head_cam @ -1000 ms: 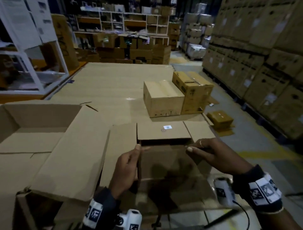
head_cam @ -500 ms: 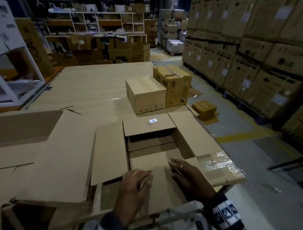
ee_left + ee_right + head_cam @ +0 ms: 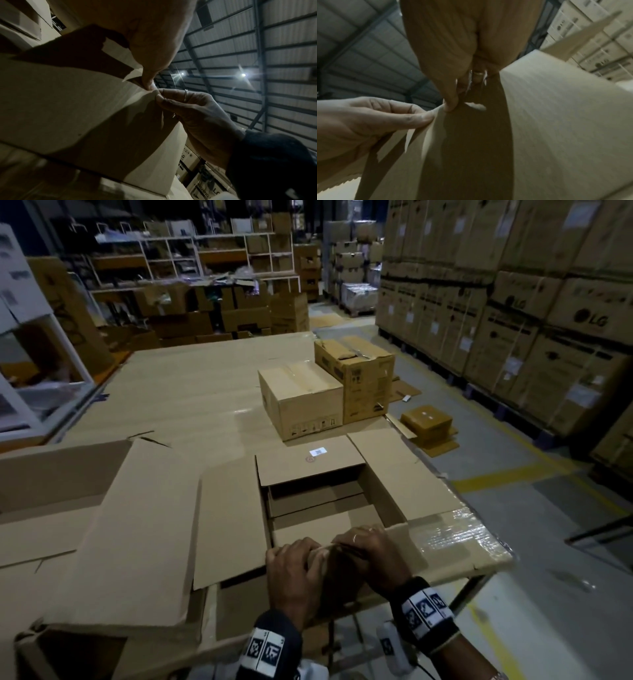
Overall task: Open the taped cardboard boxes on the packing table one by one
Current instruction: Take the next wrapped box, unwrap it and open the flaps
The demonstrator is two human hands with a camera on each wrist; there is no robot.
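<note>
Gripping the open box's near flap edge, both hands.

"LG" is printed on the stacked cartons at right; their other labels are too blurred to read.

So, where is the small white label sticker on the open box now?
In the head view, the white label sticker sits on the far flap of the open box, near the flap's middle, just in front of the closed plain box.
</note>
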